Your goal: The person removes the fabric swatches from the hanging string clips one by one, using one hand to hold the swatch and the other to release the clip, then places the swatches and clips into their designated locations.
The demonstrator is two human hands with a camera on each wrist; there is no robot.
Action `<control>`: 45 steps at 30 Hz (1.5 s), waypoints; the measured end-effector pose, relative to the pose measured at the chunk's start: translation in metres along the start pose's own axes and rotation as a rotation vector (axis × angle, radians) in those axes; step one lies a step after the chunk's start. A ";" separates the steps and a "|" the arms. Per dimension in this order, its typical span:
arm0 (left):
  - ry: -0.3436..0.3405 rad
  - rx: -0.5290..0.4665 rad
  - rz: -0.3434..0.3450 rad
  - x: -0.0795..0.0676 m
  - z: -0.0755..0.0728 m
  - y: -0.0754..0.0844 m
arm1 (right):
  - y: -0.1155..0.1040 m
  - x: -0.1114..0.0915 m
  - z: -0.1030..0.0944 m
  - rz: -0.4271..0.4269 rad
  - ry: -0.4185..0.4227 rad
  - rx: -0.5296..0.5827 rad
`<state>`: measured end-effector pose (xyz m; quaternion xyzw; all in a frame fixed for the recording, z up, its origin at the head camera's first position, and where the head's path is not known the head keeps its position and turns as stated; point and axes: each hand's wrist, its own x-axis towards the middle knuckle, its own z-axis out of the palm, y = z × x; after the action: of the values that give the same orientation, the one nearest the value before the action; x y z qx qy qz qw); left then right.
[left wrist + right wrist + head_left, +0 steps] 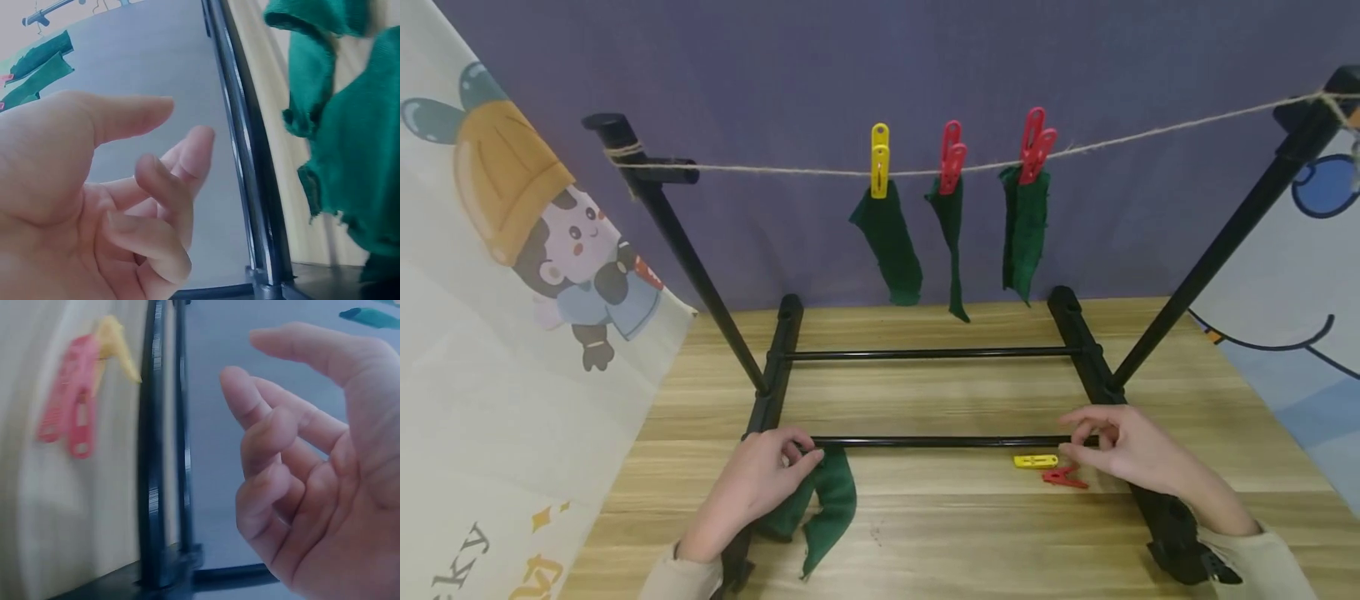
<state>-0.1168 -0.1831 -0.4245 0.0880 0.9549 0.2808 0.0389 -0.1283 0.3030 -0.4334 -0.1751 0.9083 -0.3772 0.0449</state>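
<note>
My left hand (pixel 767 475) hovers by the frame's left foot, over two green cloth strips (pixel 837 496) lying on the table. In the left wrist view, its thumb and fingers stand apart, loosely bent, with nothing between them; the strips (pixel 356 150) lie off to the side. Beside the frame's right foot is my right hand (pixel 1135 450), fingers loosely curled and holding nothing. Just left of it, a yellow clothespin (pixel 1035 461) and a red clothespin (pixel 1064 477) lie on the table. The right wrist view shows this red clothespin (pixel 69 394) overlapping the yellow one (pixel 112 344).
A twine line (pixel 775 171) runs between two black posts. From it hang three green strips, pinned by a yellow clothespin (pixel 880 161) and two red ones. Low black crossbars (pixel 925 442) join the frame's feet on the wooden table (pixel 940 533). A purple-grey cloth hangs behind.
</note>
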 end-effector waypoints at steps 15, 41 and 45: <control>0.098 -0.175 0.055 0.016 -0.012 0.015 | -0.044 0.022 -0.034 -0.178 0.074 -0.063; 0.159 -0.205 0.131 0.032 -0.017 0.034 | -0.086 0.042 -0.056 -0.348 0.132 -0.193; 0.162 -0.209 0.153 0.034 -0.018 0.037 | -0.093 0.044 -0.058 -0.352 0.131 -0.208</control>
<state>-0.1467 -0.1557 -0.3899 0.1329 0.9110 0.3871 -0.0511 -0.1556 0.2653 -0.3252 -0.3097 0.8987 -0.2942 -0.0990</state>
